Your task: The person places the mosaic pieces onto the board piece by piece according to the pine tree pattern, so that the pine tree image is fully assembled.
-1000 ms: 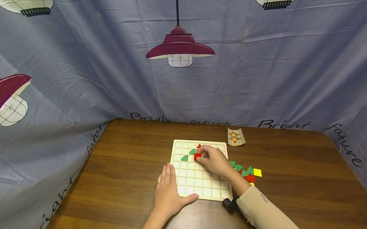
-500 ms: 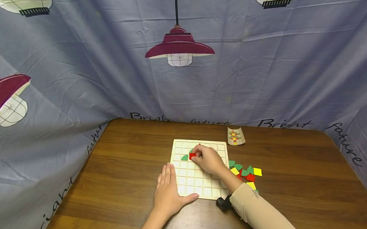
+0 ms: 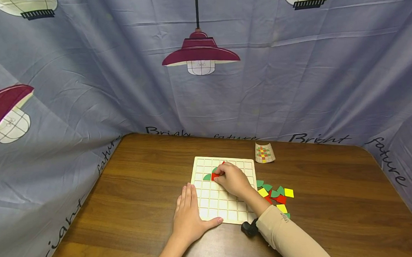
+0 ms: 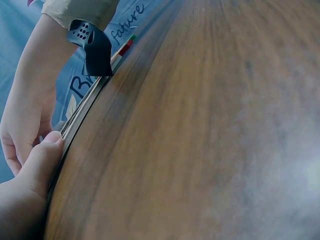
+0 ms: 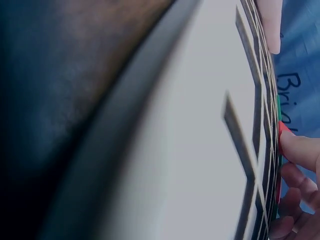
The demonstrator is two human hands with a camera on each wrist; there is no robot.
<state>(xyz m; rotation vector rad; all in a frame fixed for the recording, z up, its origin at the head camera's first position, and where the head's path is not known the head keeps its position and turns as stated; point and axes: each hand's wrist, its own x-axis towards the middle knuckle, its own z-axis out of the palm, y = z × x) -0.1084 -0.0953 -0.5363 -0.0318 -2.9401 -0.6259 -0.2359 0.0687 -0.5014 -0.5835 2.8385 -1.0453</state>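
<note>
A pale wooden grid board [image 3: 223,205] lies on the brown table. My right hand [image 3: 236,180] reaches over it and pinches a red square tile [image 3: 215,177] at a cell in the upper part. In the right wrist view the thumb presses against that red tile [image 5: 283,131]. Just left of it sits a green quarter-circle tile [image 3: 207,177]; a second green tile [image 3: 215,170] shows above, partly covered by my fingers. The tip of a red triangle tile [image 3: 223,162] peeks out behind them. My left hand [image 3: 188,218] rests straight-fingered along the board's left edge, thumb at the front edge.
Right of the board lie several loose tiles, among them a yellow square [image 3: 289,193], a red tile [image 3: 281,200] and a green quarter circle [image 3: 267,187]. A curled pattern card [image 3: 264,153] stands behind. A black wrist camera [image 3: 249,228] hangs under the right sleeve.
My right hand has shifted left with the red square tile, from below the red triangle to the cell beside the green quarter circle. The left hand has stayed in place.
</note>
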